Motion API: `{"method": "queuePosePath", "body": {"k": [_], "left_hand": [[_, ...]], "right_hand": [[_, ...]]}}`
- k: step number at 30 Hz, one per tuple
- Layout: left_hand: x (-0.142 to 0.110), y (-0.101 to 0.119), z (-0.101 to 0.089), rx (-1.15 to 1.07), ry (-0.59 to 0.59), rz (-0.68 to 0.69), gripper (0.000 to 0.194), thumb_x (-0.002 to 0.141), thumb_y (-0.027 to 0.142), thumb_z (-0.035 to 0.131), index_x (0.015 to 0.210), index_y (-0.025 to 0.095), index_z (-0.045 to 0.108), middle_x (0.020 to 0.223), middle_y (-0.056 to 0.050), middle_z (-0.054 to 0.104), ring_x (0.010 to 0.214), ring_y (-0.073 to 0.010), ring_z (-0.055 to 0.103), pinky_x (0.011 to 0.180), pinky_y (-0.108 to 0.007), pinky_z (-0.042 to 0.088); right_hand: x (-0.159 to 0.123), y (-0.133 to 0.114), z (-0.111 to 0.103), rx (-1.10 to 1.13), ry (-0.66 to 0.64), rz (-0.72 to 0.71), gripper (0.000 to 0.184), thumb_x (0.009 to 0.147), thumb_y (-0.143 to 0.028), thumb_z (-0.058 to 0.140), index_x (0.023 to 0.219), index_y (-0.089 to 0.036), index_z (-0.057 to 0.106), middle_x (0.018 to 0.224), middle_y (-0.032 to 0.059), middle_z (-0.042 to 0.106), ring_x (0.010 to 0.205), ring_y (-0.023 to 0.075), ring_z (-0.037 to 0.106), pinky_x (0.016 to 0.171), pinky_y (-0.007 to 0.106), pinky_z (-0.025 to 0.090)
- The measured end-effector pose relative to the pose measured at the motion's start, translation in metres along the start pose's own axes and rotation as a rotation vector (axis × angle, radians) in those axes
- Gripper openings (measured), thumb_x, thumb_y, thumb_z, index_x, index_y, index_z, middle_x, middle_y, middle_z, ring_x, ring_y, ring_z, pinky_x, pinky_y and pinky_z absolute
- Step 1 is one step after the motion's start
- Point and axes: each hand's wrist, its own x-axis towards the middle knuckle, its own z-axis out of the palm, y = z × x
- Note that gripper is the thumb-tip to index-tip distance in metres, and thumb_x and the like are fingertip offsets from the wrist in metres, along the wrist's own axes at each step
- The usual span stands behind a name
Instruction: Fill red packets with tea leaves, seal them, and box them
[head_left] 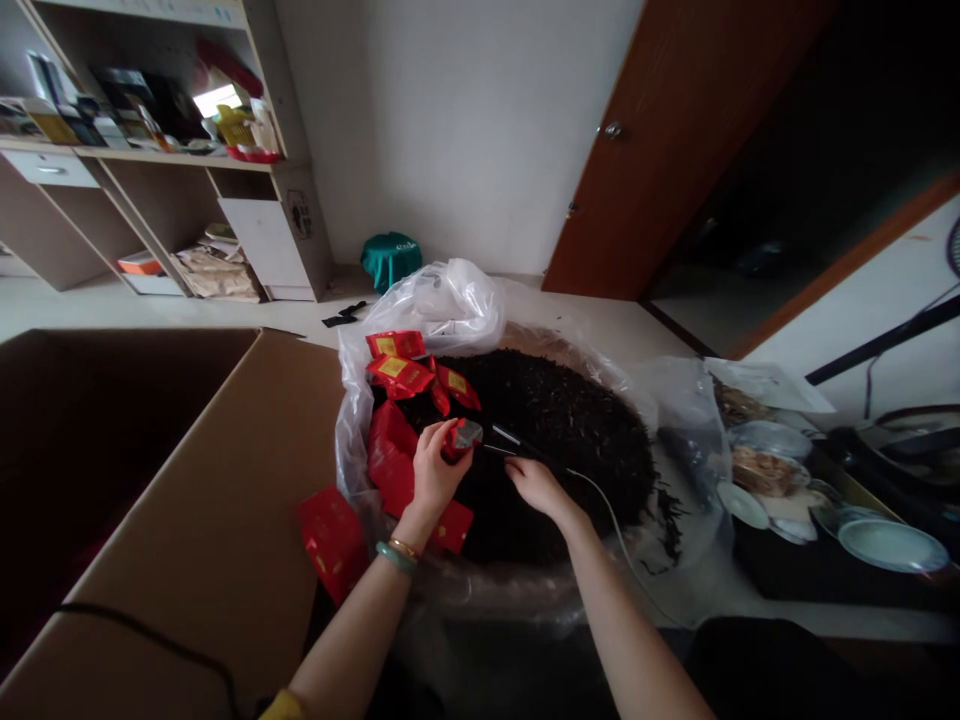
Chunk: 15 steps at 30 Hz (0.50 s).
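Head view: at the frame's centre, the left hand [435, 472] is closed around a small red packet [453, 441], its silvery end turned upward. Just right of it, the right hand [541, 487] has its fingers drawn together on what appears to be a thin rod [498, 449], though the dim light blurs its shape. Both are over dark loose leaves [566, 400] in a clear plastic bag [351, 440]. More red packets [401, 375] lie upper left of the hands; a cardboard box [217, 480] fills the lower left.
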Motion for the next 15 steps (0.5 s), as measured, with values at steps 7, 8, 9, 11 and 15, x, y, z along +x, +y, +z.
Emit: {"method": "queuePosePath", "body": {"k": [7, 8, 9, 11, 15], "left_hand": [[0.001, -0.001, 0.000, -0.029, 0.012, -0.037, 0.045, 0.070, 0.018, 0.070, 0.114, 0.022, 0.060, 0.103, -0.005, 0.056, 0.094, -0.0183, 0.060, 0.077, -0.030, 0.057], [0.001, -0.001, 0.001, -0.035, 0.016, -0.038, 0.045, 0.070, 0.018, 0.070, 0.114, 0.022, 0.060, 0.103, -0.005, 0.056, 0.094, -0.0182, 0.060, 0.078, -0.030, 0.057], [0.001, -0.001, 0.001, -0.041, 0.020, -0.038, 0.045, 0.070, 0.018, 0.070, 0.114, 0.022, 0.060, 0.103, -0.005, 0.056, 0.094, -0.0180, 0.060, 0.077, -0.030, 0.057], [0.001, 0.000, 0.001, -0.049, 0.029, -0.039, 0.046, 0.070, 0.017, 0.070, 0.114, 0.023, 0.060, 0.102, -0.005, 0.056, 0.094, -0.0178, 0.060, 0.076, -0.030, 0.057], [0.001, 0.002, 0.000, -0.055, 0.025, -0.043, 0.046, 0.069, 0.017, 0.069, 0.114, 0.022, 0.060, 0.102, -0.005, 0.056, 0.094, -0.0176, 0.060, 0.074, -0.028, 0.058]], "right_hand": [[0.027, 0.017, -0.006, -0.144, 0.084, 0.054, 0.053, 0.084, -0.011, 0.043, 0.137, -0.011, 0.045, 0.139, 0.0160, 0.050, 0.131, 0.0238, 0.044, 0.111, 0.041, 0.030], [0.027, 0.015, -0.006, -0.170, 0.052, 0.038, 0.057, 0.083, -0.013, 0.048, 0.139, -0.011, 0.041, 0.141, 0.0159, 0.047, 0.133, 0.0245, 0.042, 0.111, 0.042, 0.029], [0.027, 0.011, -0.004, -0.206, 0.007, 0.016, 0.064, 0.081, -0.017, 0.054, 0.142, -0.013, 0.036, 0.144, 0.0154, 0.043, 0.134, 0.0259, 0.039, 0.111, 0.043, 0.028], [0.024, 0.000, 0.004, -0.297, -0.112, -0.013, 0.084, 0.074, -0.028, 0.066, 0.147, -0.020, 0.026, 0.150, 0.0140, 0.034, 0.138, 0.0309, 0.030, 0.109, 0.050, 0.026], [0.019, -0.027, 0.021, -0.418, -0.268, 0.010, 0.093, 0.064, -0.039, 0.075, 0.144, -0.030, 0.029, 0.147, 0.0142, 0.035, 0.132, 0.0374, 0.031, 0.097, 0.051, 0.034]]}}
